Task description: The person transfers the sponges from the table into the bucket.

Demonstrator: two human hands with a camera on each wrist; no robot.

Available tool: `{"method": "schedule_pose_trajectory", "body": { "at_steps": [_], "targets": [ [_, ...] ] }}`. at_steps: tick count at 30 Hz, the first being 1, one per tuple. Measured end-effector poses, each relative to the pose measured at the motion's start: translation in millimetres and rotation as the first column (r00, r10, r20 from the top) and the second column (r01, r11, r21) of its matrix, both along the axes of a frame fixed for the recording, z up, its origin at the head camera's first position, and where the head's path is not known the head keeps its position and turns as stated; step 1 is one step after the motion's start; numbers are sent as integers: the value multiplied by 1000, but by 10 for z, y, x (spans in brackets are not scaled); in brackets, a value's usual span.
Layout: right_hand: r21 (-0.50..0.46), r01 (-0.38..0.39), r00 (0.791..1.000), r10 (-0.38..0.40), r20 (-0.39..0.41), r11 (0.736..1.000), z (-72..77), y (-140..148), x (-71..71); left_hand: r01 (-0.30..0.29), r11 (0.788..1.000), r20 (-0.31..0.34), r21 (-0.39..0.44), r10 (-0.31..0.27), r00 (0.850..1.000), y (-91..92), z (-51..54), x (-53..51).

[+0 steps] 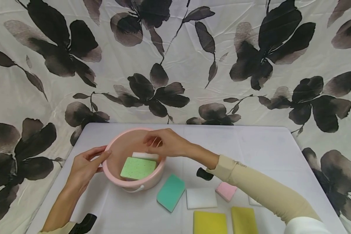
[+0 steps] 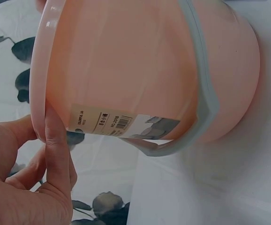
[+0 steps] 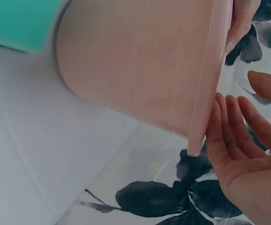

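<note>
A pink bucket [image 1: 152, 182] with a pale handle [image 2: 205, 93] stands on the left of the table. My left hand [image 1: 83, 169] pinches its rim between thumb and fingers, on the left side. Over the right part of the opening is my right hand [image 1: 171, 143], its fingers loosely bent and nothing between them. In the right wrist view those fingers [image 3: 238, 136] lie by the rim, thumb apart. Inside the bucket a light green sponge [image 1: 138, 168] leans in front of a white sponge [image 1: 145, 156]. The bucket's bottom is partly hidden.
Right of the bucket lie a teal sponge [image 1: 171, 193], a white sponge [image 1: 201, 198] and a pink one [image 1: 226, 191]. Two yellow sponges [image 1: 209, 222] are at the front edge of the view. Another white piece [image 1: 253, 201] is partly behind my right sleeve. A floral cloth [image 1: 175, 65] hangs behind.
</note>
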State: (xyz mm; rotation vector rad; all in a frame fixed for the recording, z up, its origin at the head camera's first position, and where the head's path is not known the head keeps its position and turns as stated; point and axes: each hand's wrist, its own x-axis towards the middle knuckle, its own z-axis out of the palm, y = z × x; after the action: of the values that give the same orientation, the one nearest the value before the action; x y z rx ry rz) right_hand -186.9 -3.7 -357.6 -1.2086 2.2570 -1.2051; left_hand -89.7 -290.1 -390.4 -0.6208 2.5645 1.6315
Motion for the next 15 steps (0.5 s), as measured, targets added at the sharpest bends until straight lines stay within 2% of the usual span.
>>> {"method": "schedule_pose_trajectory", "body": {
  "at_steps": [7,15],
  "targets": [
    [-70,34,999,-35,-8,997,-4,203,26,-5,1000,1,4,5,1000,3,4,-6],
    [-100,92,996,-92,11,991,-41,422,87,-4,1000,2,-2,4,1000,4,-3,-9]
  ]
}}
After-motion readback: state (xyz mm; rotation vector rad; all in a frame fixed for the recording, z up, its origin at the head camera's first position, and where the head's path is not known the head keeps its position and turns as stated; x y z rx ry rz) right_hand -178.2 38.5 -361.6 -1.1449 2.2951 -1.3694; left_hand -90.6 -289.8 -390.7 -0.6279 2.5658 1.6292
